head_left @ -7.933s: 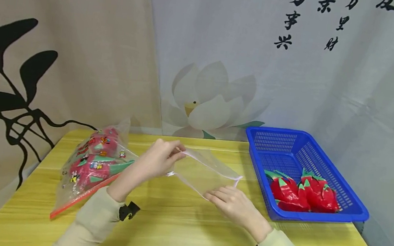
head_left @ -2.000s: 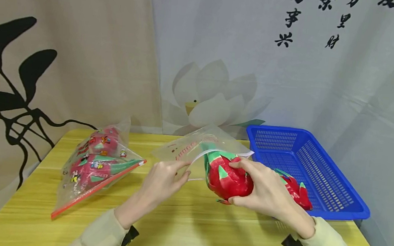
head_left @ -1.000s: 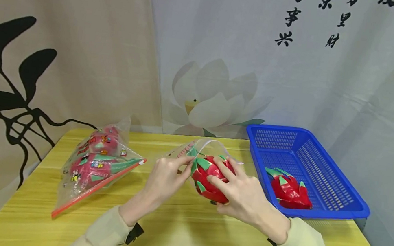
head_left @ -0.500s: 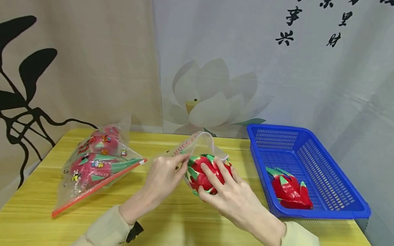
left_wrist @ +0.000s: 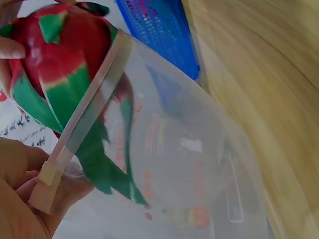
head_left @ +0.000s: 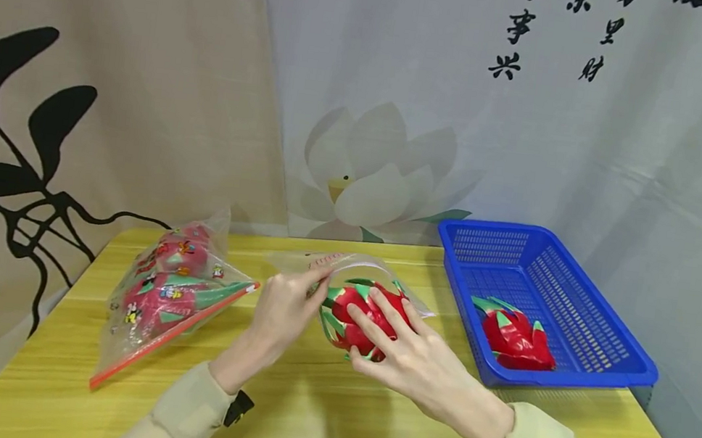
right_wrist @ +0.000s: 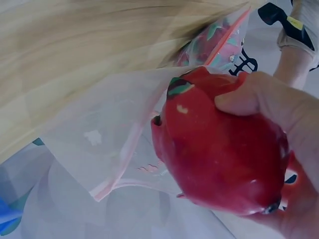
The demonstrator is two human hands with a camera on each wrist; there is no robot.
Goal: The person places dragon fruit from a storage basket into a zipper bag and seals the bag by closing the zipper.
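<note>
A red dragon fruit (head_left: 361,319) with green scales is partly in the mouth of a clear zip bag (left_wrist: 199,134). In the left wrist view, its green leafy tips are inside the bag while the round red end stays outside. My left hand (head_left: 287,310) pinches the bag's rim close to its pale slider (left_wrist: 47,173). Around the fruit's outer end curl the fingers and thumb of my right hand (head_left: 422,363). In the right wrist view, the thumb (right_wrist: 239,99) presses on the fruit's side.
At the right stands a blue basket (head_left: 585,295) with one dragon fruit (head_left: 517,338) in it. A filled clear bag (head_left: 175,285) with a red zip edge lies on the left of the wooden table (head_left: 294,416). Behind hangs a printed curtain (head_left: 397,57).
Earliest, both hands held the bag with no fruit in it, and two dragon fruits lay in the basket. Since then my right hand has brought one leftward into the bag's mouth.
</note>
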